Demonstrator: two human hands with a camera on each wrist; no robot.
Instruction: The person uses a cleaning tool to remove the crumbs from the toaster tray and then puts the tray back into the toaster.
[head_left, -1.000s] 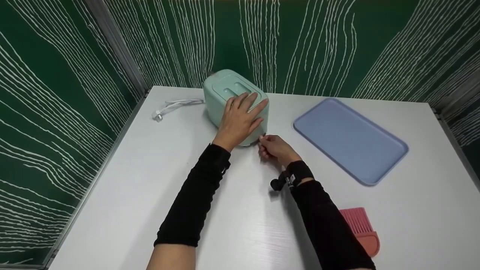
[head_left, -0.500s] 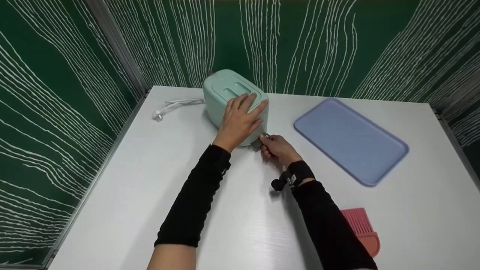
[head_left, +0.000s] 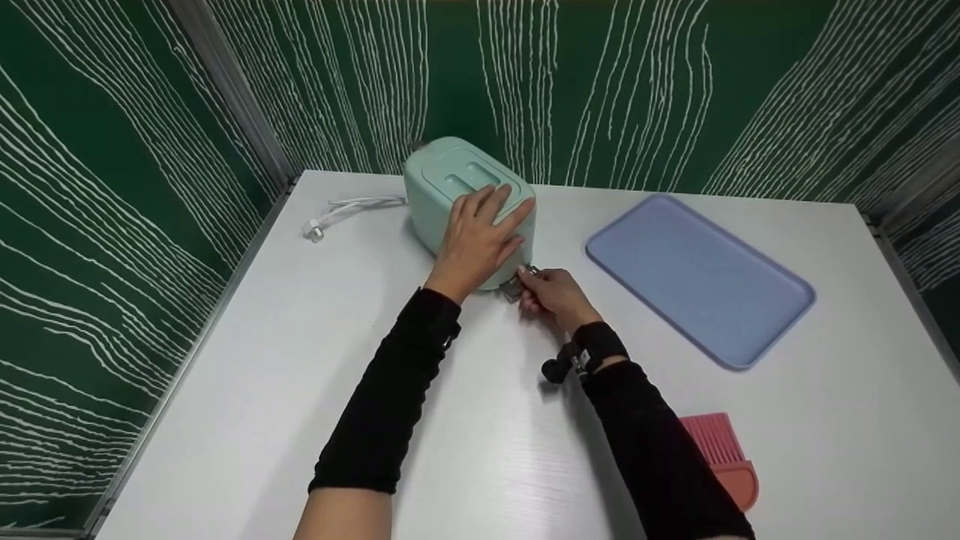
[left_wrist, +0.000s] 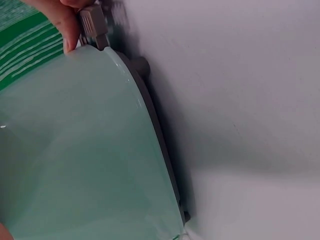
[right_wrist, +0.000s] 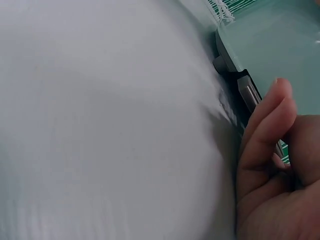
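A mint-green toaster with a lid that has two oblong hollows stands near the table's back edge. My left hand rests on its near end and lid rim, fingers spread. At the foot of that end a grey crumb tray sticks out a little, its ridged end showing in the left wrist view. My right hand pinches this tray between thumb and fingers, low over the table. In the right wrist view the curled fingers hide part of the tray.
A white cord with a plug lies left of the toaster. To the right is a blue rectangular tray. A red-pink brush lies at the front right, partly behind my right sleeve. A green wall with white lines rises behind the table.
The grey crumb tray has come out slightly from the toaster's foot, toward my right hand. My left hand and the toaster have stayed in place.
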